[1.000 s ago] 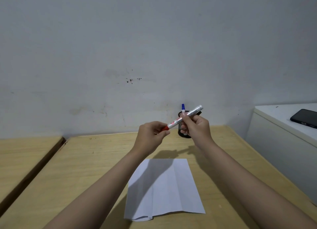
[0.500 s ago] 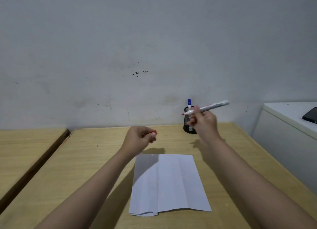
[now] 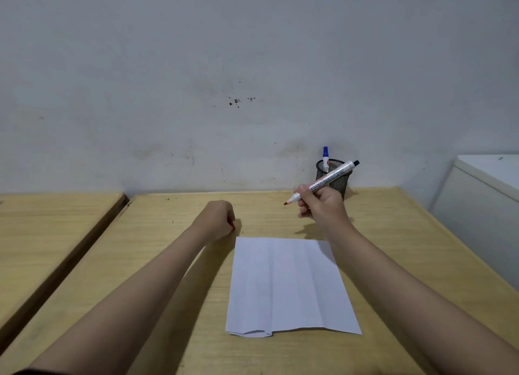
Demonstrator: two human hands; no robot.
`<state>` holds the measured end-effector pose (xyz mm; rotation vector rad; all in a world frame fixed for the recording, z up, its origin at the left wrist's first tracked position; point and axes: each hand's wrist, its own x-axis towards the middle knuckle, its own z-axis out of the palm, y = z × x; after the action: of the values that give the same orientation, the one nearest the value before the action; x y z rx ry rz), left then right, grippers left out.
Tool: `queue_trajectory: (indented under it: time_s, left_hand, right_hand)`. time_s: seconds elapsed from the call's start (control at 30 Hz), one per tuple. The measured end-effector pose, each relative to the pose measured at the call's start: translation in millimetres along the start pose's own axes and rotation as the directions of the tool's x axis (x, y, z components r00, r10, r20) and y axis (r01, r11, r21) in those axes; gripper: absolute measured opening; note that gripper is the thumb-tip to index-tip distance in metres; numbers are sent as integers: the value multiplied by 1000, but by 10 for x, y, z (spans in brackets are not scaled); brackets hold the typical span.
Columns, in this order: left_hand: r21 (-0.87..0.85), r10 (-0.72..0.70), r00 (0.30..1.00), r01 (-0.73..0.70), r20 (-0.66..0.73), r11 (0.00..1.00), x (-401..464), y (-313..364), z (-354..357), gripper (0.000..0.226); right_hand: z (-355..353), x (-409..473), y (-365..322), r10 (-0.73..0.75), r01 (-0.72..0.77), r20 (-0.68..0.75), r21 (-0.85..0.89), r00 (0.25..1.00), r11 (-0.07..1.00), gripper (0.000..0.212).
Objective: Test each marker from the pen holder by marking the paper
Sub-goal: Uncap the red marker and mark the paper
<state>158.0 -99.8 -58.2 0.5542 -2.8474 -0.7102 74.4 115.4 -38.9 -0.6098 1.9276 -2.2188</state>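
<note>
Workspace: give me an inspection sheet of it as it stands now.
Surface: wooden desk, a second desk alongside on the left.
Job's things: white creased paper, no marks seen; uncapped red-tipped marker; mesh pen holder by the wall with a blue-capped marker in it.
Clutter: nothing seen.
Grippers: right hand grips the uncapped marker above the desk; left hand fisted on the desk, a bit of red showing in it.
Cables: nothing seen.
Surroundings: stained wall, white cabinet at right.
</note>
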Motion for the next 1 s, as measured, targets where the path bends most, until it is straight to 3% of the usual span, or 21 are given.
queue_trajectory:
  time_s: [0.13, 0.3, 0.43, 0.53, 0.67, 0.9, 1.0]
  left_hand:
    - [-29, 14, 999, -13, 41, 999, 60, -9, 25, 19]
    - [-167, -59, 998, 61, 16, 984, 15, -96, 57, 42]
    - [-350, -85, 985, 28, -149, 936, -216, -94, 49, 20]
    - [-401, -28, 991, -28, -131, 916, -437, -96, 85, 12]
    - [-242, 33, 999, -22, 40, 970, -579, -219, 139, 36]
    - [-23, 57, 998, -56, 30, 998, -577, -278, 161, 43]
    - [-20, 58, 998, -57, 33, 998, -561, -309, 137, 47]
  right_hand:
    - [68, -14, 19, -6, 7, 29, -43, 1000, 999, 22]
    - [165, -63, 79, 32, -29, 49, -57, 998, 998, 23]
    - [282, -108, 156, 96, -94, 37, -51, 995, 994, 17]
    - [387, -182, 240, 170, -169, 20, -55, 985, 984, 14]
    - [518, -279, 349, 277, -276, 21, -25, 961, 961, 7]
    - [634, -388, 504, 308, -306, 36, -41, 951, 951, 5]
    - [637, -403, 550, 289, -286, 37, -70, 957, 956, 5]
